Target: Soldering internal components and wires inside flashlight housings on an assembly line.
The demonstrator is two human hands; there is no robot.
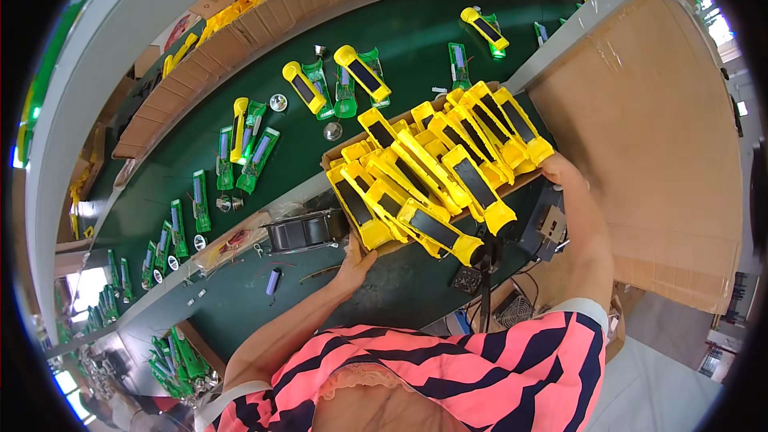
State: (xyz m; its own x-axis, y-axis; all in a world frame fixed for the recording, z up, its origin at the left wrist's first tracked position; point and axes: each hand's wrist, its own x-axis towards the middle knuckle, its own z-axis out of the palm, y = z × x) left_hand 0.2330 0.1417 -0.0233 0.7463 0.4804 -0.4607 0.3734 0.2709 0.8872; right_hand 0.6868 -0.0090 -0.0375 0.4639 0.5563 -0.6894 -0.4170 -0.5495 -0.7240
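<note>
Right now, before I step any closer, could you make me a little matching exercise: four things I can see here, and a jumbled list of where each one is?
Things:
1. Left hand
2. Right hand
3. Yellow pile
4. Small cylinder

Places:
A. Heaped in the box
B. At the right end of the box
C. Lying on the bench
D. At the left end of the box

Right pairs: 1-D, 2-B, 3-A, 4-C
</note>
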